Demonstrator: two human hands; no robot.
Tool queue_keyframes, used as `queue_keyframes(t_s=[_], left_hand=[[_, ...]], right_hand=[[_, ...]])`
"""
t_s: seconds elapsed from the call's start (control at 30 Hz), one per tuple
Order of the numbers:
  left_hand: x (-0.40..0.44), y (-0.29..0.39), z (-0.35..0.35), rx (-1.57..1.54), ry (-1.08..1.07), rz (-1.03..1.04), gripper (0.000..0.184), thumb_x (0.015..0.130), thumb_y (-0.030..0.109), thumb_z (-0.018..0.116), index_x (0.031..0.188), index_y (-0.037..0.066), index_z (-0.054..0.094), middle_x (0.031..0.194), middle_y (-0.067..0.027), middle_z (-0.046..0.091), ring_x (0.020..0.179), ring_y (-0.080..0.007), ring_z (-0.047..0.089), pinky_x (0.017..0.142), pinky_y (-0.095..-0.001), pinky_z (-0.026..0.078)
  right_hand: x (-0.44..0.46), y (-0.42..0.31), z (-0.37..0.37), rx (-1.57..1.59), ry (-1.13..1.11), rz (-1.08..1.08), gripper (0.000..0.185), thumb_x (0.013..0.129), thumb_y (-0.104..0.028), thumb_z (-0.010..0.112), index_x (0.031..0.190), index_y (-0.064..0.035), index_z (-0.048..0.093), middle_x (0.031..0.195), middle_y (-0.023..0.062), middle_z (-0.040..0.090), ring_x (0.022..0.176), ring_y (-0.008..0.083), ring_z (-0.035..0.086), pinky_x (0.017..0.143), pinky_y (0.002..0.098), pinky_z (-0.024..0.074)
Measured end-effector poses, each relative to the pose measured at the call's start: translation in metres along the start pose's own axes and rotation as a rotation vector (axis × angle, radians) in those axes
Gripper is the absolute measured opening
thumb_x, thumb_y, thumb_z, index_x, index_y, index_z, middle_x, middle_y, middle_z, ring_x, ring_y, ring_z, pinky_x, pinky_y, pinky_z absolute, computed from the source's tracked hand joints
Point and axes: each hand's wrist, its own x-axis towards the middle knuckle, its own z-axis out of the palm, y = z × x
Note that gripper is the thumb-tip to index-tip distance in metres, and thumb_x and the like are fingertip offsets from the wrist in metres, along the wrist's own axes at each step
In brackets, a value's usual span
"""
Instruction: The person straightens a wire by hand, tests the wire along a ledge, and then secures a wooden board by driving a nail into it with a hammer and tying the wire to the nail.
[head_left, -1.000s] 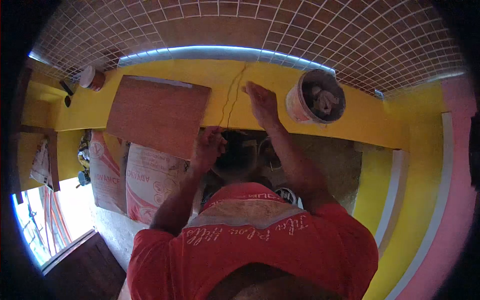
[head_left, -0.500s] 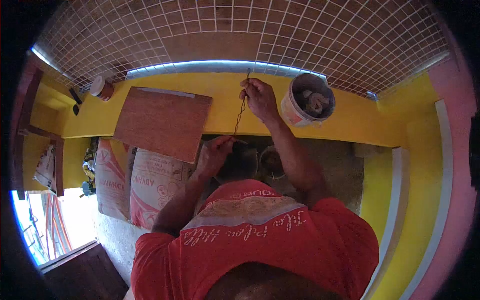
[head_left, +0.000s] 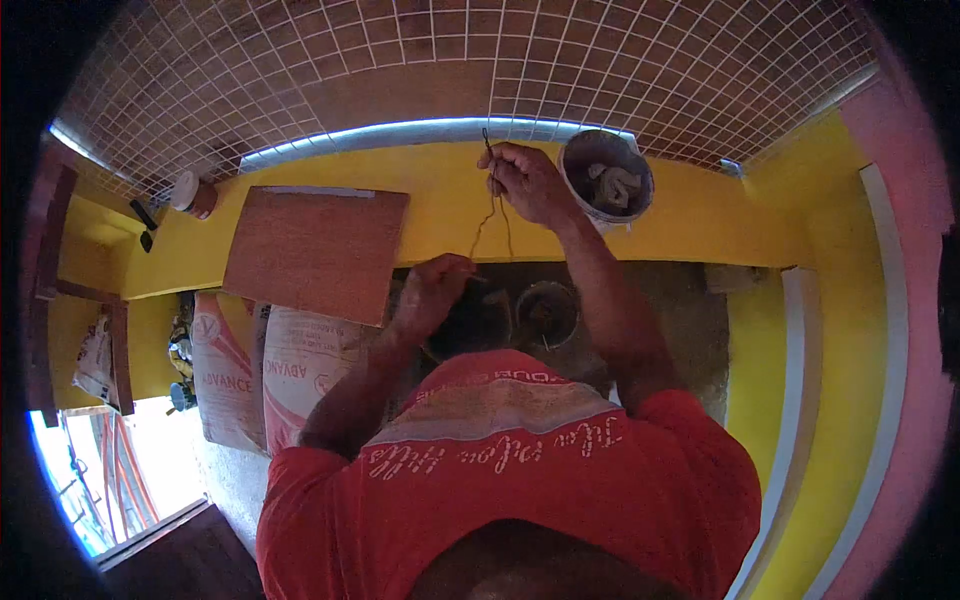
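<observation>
One thin cord (head_left: 479,232) runs between pinching fingertips over the yellow ledge (head_left: 700,218): right hand (head_left: 530,183) far, left hand (head_left: 432,295) near. If slack grows, the second strand (head_left: 508,230), its end apparently lost in shadow, could tangle or snag.

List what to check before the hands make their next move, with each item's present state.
1. Right hand grips the cord near its top: ok.
2. Left hand has a firm pinch on a lower end: cannot tell; the fingertips are too small to judge.
3. Cord straight: not ok; its strands are wavy and spread apart.
4. Right hand clear of the bucket: cannot tell; they appear very close.
5. Board fully on the yellow ledge: not ok; its near edge overhangs.
</observation>
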Motion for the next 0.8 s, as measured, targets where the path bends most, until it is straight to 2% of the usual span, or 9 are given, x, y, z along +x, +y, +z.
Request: queue_keyframes(t_s=[0.13,0.23,0.37,0.47,0.57,0.63,0.7,0.77,0.8], left_hand=[[0.005,-0.030,-0.009,0.114,0.201,0.115,0.021,0.092,0.019,0.054,0.095,0.000,0.063,0.082,-0.0098,0.065,0.074,-0.0150,0.061,0.067,-0.0306,0.049],[0.007,-0.032,-0.004,0.247,0.355,0.181,0.021,0.092,0.019,0.053,0.094,0.001,0.064,0.081,-0.0100,0.065,0.072,-0.0151,0.061,0.065,-0.0311,0.049],[0.025,-0.052,0.004,0.299,0.415,0.303,0.019,0.091,0.017,0.053,0.097,0.002,0.062,0.078,-0.0080,0.065,0.072,-0.0204,0.064,0.063,-0.0320,0.050],[0.011,-0.010,0.001,-0.269,-0.081,-0.017,0.019,0.092,0.017,0.052,0.102,0.003,0.060,0.071,-0.0059,0.062,0.065,-0.0190,0.062,0.056,-0.0301,0.048],[0.006,0.016,-0.007,-0.371,-0.175,-0.243,0.019,0.093,0.018,0.051,0.105,0.004,0.058,0.066,-0.0017,0.055,0.056,-0.0118,0.055,0.049,-0.0258,0.042],[0.012,-0.003,-0.012,0.020,-0.047,0.083,0.019,0.093,0.019,0.051,0.104,0.005,0.058,0.065,0.0004,0.052,0.053,-0.0063,0.046,0.045,-0.0232,0.037],[0.011,-0.008,-0.020,0.024,-0.063,0.075,0.017,0.093,0.018,0.051,0.102,0.006,0.058,0.065,-0.0002,0.052,0.052,-0.0069,0.046,0.045,-0.0240,0.037],[0.003,-0.001,-0.030,-0.358,-0.215,-0.268,0.015,0.092,0.016,0.051,0.100,0.006,0.059,0.067,-0.0036,0.057,0.055,-0.0134,0.055,0.048,-0.0285,0.043],[0.005,-0.017,-0.027,-0.240,-0.142,-0.135,0.015,0.092,0.016,0.051,0.099,0.006,0.059,0.067,-0.0048,0.058,0.056,-0.0154,0.057,0.049,-0.0297,0.044]], right_hand=[[-0.007,-0.004,-0.017,0.132,-0.073,0.176,0.019,0.096,-0.017,0.043,0.097,-0.0017,0.055,0.069,0.0018,0.053,0.058,0.0057,0.046,0.051,0.0202,0.0367],[-0.011,-0.003,-0.003,0.151,0.054,0.077,0.028,0.094,-0.024,0.046,0.092,0.0036,0.051,0.067,0.0042,0.053,0.059,0.0111,0.050,0.057,0.0271,0.0416],[-0.007,0.007,0.007,0.148,0.152,0.068,0.023,0.095,-0.023,0.046,0.094,0.0002,0.051,0.068,0.0031,0.052,0.060,0.0096,0.049,0.055,0.0255,0.0407],[-0.005,0.021,-0.002,0.091,0.120,-0.005,0.015,0.095,-0.018,0.045,0.097,-0.0040,0.051,0.070,0.0008,0.051,0.060,0.0063,0.046,0.052,0.0226,0.0385],[-0.006,0.016,-0.009,-0.066,0.041,-0.040,0.014,0.095,-0.016,0.043,0.097,-0.0040,0.050,0.069,-0.0002,0.048,0.060,0.0075,0.045,0.055,0.0248,0.0392],[-0.012,-0.002,-0.014,-0.221,0.013,-0.050,0.014,0.095,-0.015,0.041,0.097,-0.0035,0.050,0.070,-0.0007,0.045,0.061,0.0083,0.043,0.057,0.0260,0.0395],[-0.013,0.002,-0.012,-0.202,-0.014,-0.041,0.014,0.095,-0.014,0.041,0.097,-0.0029,0.050,0.069,-0.0011,0.043,0.061,0.0086,0.042,0.058,0.0262,0.0395],[-0.017,0.006,-0.010,-0.180,-0.017,-0.055,0.015,0.095,-0.015,0.042,0.097,-0.0019,0.050,0.068,-0.0001,0.044,0.061,0.0093,0.043,0.058,0.0271,0.0404],[-0.018,0.003,-0.008,-0.171,-0.007,-0.076,0.016,0.095,-0.016,0.044,0.097,-0.0012,0.050,0.068,0.0010,0.046,0.060,0.0098,0.044,0.057,0.0280,0.0412]])
